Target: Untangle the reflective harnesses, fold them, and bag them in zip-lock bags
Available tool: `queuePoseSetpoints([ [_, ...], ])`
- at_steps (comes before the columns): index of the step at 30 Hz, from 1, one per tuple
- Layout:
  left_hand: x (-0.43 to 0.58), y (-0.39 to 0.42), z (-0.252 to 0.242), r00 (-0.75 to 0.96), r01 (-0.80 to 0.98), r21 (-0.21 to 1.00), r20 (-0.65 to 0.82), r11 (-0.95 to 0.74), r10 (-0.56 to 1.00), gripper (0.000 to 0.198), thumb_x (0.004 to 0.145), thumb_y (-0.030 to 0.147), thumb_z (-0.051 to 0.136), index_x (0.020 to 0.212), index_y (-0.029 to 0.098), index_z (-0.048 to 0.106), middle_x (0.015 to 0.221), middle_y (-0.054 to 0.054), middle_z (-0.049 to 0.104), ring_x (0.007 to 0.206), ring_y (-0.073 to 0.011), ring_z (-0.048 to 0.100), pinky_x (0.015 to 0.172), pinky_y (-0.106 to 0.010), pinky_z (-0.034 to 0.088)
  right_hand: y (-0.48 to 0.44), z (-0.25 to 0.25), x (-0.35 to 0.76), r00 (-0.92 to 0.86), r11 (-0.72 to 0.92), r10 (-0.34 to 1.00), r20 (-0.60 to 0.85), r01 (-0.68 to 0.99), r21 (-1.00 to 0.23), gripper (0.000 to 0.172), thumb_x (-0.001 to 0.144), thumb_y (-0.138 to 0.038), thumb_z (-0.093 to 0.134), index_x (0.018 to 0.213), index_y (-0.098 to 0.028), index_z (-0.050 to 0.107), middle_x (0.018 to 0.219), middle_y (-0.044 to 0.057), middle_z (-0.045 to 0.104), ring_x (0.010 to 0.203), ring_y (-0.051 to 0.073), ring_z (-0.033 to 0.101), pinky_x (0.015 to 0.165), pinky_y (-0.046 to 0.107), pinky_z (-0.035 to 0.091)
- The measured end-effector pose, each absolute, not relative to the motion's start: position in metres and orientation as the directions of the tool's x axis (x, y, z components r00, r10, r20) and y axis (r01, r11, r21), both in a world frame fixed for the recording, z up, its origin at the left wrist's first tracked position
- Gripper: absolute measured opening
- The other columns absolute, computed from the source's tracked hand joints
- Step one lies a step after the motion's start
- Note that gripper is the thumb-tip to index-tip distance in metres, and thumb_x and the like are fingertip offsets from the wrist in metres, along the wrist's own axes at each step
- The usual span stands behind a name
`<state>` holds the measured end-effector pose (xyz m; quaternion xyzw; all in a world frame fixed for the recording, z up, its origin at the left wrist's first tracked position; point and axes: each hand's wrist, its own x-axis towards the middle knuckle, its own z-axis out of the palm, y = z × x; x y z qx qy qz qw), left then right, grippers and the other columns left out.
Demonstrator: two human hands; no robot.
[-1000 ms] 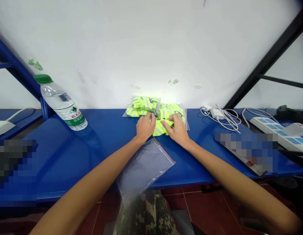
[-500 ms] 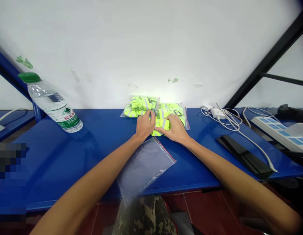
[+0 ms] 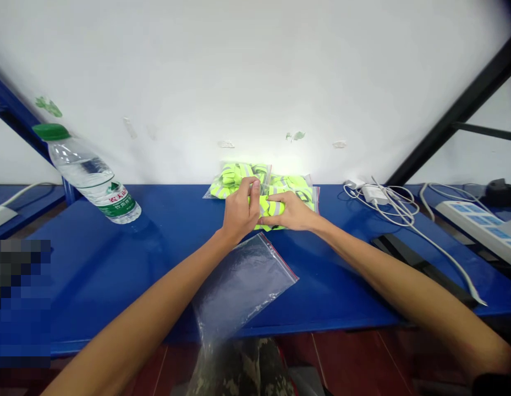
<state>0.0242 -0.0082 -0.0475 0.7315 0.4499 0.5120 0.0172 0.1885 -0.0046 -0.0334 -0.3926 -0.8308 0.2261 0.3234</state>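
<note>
My left hand (image 3: pixel 242 209) is closed around one side of a neon yellow reflective strap bundle (image 3: pixel 275 208) with silver-grey bands. From the other side my right hand (image 3: pixel 294 212) pinches it, thumb below and fingers above. Behind my hands, against the wall, lie two clear zip bags of similar yellow straps: a left bag (image 3: pixel 234 175) and a right bag (image 3: pixel 298 186), partly hidden by my hands. Nearer to me a flat, clear zip bag (image 3: pixel 247 280) with a red seal line lies on the blue table (image 3: pixel 164 264), its lower corner hanging over the front edge.
A water bottle (image 3: pixel 92 176) with a green cap stands at the left. To the right are a white charger with coiled cable (image 3: pixel 377 193), a dark phone-like slab (image 3: pixel 420 264) partly under my forearm, and a white power strip (image 3: pixel 482 228).
My left hand has turned more upright around the strap bundle. My right hand's fingers have closed from lying over it to a pinch. The view has shifted slightly.
</note>
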Motion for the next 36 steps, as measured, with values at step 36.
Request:
queuePoseSetpoints([
  [36,-0.004,-0.047,0.001,0.701,0.710,0.409,-0.335,-0.573,0.630,0.030,0.056,0.039,0.086,0.068,0.023,0.063,0.059,0.005,0.060,0.052,-0.0123,0.051,0.045,-0.024,0.030,0.016,-0.042,0.180,-0.611,0.715,0.699,0.371,0.607,-0.347,0.031,0.076,-0.044,0.076,0.093,-0.018,0.074,0.079,0.004,0.072,0.072,0.019,0.063,0.063,0.027,0.034],
])
